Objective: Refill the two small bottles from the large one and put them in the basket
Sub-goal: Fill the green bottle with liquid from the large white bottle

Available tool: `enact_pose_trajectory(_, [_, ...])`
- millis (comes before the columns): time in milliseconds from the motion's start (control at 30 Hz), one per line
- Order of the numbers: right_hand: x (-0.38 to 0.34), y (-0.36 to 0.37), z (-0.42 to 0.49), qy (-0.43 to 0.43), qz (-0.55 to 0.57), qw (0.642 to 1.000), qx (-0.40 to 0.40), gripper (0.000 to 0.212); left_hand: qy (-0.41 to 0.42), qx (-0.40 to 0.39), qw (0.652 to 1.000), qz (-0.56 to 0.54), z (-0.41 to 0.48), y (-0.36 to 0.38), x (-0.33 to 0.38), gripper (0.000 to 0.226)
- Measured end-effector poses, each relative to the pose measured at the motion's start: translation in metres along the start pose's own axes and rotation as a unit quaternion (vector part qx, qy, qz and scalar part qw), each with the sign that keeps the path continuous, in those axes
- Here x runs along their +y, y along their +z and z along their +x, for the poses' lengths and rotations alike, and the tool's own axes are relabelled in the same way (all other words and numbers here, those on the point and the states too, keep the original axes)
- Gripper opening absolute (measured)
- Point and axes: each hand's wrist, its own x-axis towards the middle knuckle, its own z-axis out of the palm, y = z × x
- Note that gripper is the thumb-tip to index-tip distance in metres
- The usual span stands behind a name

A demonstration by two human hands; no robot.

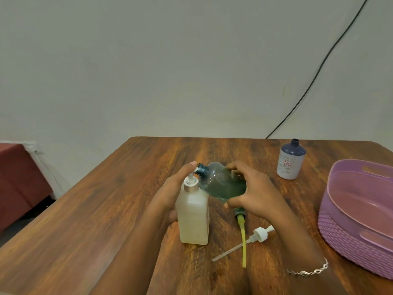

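Going across: the left hand (172, 193) lay along the side of the large white bottle (193, 218), fingers fairly straight rather than wrapped, with the fingertips up on its pump head (190, 180). My guess is that it steadied the bottle and pressed the pump at once. The bottle stood upright on the wooden table (106, 209), roughly in the middle.

Right against the nozzle was the small teal bottle (222, 185), tipped well over so its open neck met the spout – a sensible way to catch the squirt without a funnel. It already showed some liquid inside (how full, hard to say through the tint). The right hand (258, 193) had it clamped, fingers curled over the top and thumb underneath, lifted off the table.

Below that hand lay two removed pumps, a green one (241, 223) and a white one (261, 232), their tubes crossing – presumably taken off the small bottles for filling.

Further right and back, the blue-and-white bottle (290, 161) stood uncapped, probably waiting its turn. The purple basket (350, 237) sat at the right edge, nothing visible in it.
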Motion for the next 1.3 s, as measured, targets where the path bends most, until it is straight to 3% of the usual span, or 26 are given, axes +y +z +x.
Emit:
enact_pose_trajectory(100, [0.003, 0.004, -0.002, 0.003, 0.001, 1.000, 0.004, 0.066, 0.006, 0.023, 1.000, -0.004, -0.001, 0.002, -0.001, 0.036])
enact_pose_trajectory(367, [0.008, 0.003, -0.008, -0.023, 0.098, 0.995, 0.004, 0.065, 0.033, 0.029, 0.999, 0.020, 0.001, 0.004, -0.002, 0.073])
enact_pose_trajectory(533, [0.014, 0.012, -0.009, -0.015, 0.090, 0.996, 0.016, 0.067, 0.047, 0.071, 0.995, 0.047, 0.000, 0.004, -0.001, 0.044])
enact_pose_trajectory(633, [0.016, 0.015, -0.009, -0.018, 0.105, 0.994, 0.019, 0.068, 0.052, 0.087, 0.993, 0.054, 0.000, 0.005, 0.000, 0.039])
enact_pose_trajectory(900, [0.016, 0.010, -0.008, -0.026, 0.108, 0.993, 0.035, 0.072, 0.035, 0.047, 0.998, 0.009, 0.001, 0.006, 0.001, 0.087])
enact_pose_trajectory(1100, [0.019, 0.017, -0.009, -0.022, 0.118, 0.992, 0.037, 0.072, 0.051, 0.109, 0.992, 0.035, 0.001, 0.007, -0.007, 0.059])
enact_pose_trajectory(1300, [0.020, 0.020, -0.009, -0.013, 0.137, 0.989, 0.050, 0.072, 0.073, 0.114, 0.990, 0.035, -0.008, 0.013, -0.004, 0.049])
